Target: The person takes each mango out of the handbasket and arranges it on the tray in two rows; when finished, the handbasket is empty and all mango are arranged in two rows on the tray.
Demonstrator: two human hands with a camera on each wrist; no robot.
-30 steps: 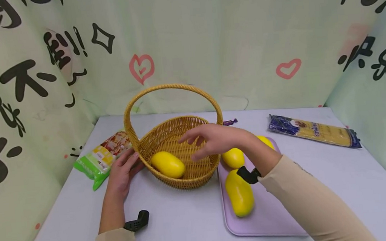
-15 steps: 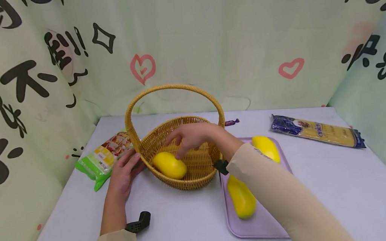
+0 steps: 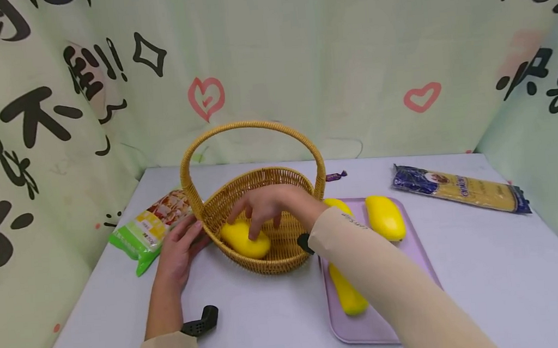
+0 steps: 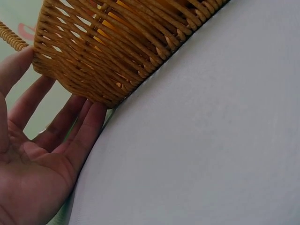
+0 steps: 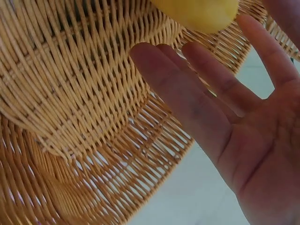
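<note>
A yellow mango (image 3: 240, 243) lies in the left part of a wicker basket (image 3: 291, 244) with a tall arched handle. My right hand (image 3: 269, 205) reaches into the basket over this mango, its fingertips right at the fruit. In the right wrist view the fingers (image 5: 201, 112) are spread and fairly straight, with the mango (image 5: 201, 14) at the top edge. My left hand (image 3: 179, 253) rests against the basket's left side. In the left wrist view its fingertips touch the woven wall (image 4: 108, 56), with the thumb up at the rim.
A lilac tray (image 3: 360, 329) stands right of the basket, bearing more mangoes (image 3: 386, 217), partly hidden by my right sleeve. A green food bag (image 3: 148, 233) lies at left, behind my left hand. A purple wrapped candy (image 3: 336, 176) and a spaghetti pack (image 3: 459, 188) lie at the back.
My right hand has moved left and down from above the basket's right side to the mango inside it. My left hand stays at the basket's side.
</note>
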